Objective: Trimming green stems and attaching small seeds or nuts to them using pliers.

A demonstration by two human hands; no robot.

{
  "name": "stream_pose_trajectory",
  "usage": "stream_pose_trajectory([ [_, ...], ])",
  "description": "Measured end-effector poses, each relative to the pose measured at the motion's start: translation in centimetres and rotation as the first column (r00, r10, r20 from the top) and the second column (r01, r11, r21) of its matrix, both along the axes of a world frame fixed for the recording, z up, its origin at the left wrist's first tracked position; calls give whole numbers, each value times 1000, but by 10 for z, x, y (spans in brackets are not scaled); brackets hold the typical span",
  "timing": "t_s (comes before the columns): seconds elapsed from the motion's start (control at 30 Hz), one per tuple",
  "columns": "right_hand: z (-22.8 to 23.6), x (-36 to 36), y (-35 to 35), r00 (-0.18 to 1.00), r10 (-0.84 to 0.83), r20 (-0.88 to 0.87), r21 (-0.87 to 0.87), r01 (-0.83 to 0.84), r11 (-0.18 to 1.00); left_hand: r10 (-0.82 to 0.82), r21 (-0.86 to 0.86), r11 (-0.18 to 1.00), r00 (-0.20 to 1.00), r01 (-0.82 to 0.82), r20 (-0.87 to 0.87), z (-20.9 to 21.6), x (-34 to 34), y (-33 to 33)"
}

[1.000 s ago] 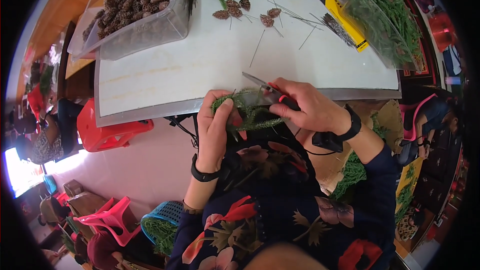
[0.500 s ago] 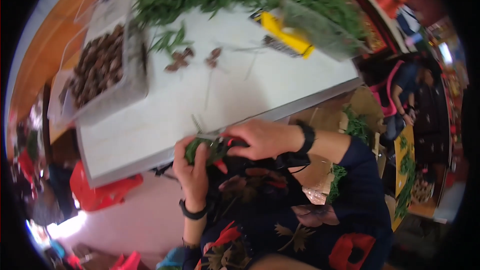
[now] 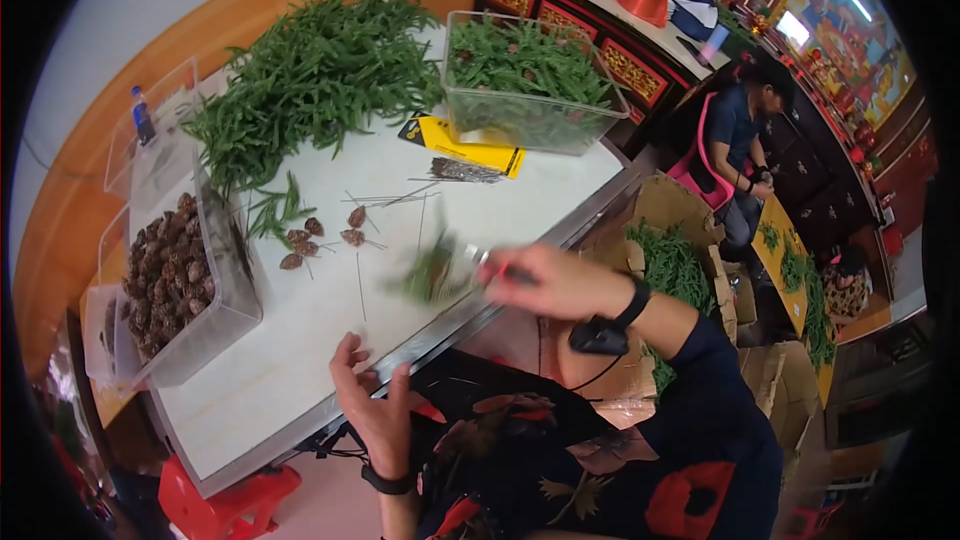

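My right hand [image 3: 565,283] grips red-and-black-handled pliers [image 3: 508,270] over the table's near edge. Just left of the metal jaws a green leafy sprig [image 3: 433,272] is smeared by motion; whether the jaws hold it I cannot tell. My left hand [image 3: 375,418], fingers spread and holding nothing, is at the table edge below the sprig. Beyond the hands, small pine cones [image 3: 353,237] with thin wires lie on the white table [image 3: 270,340]. A short green sprig [image 3: 280,208] is beside them.
A clear bin of pine cones [image 3: 170,275] stands at left, a heap of green sprigs [image 3: 320,80] at the back. Right of it are a clear bin of greenery [image 3: 530,65] and a yellow card [image 3: 465,145] with wires. Cardboard boxes [image 3: 785,380] stand at right; a person [image 3: 740,140] sits beyond.
My hands have separated: the left has let go of the green sprig and opened, dropping lower. My right hand has moved right with the pliers. The view has shifted, showing more of the room.
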State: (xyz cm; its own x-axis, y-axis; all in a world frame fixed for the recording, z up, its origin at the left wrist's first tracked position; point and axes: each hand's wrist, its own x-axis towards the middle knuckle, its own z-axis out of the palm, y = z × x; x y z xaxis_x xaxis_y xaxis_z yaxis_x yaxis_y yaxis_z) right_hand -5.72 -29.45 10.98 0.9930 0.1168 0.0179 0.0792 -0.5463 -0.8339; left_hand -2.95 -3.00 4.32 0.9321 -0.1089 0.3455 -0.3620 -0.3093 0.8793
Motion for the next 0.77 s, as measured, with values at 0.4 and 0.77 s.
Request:
stream_pose_trajectory([
  [0.4,57,26,-219,552,-830,82,-176,827,533,53,13,999,988,-52,-144,-40,23,19],
  [0.77,82,26,-208,555,-812,179,-866,480,138,26,132,991,998,-18,-58,-44,21,22],
])
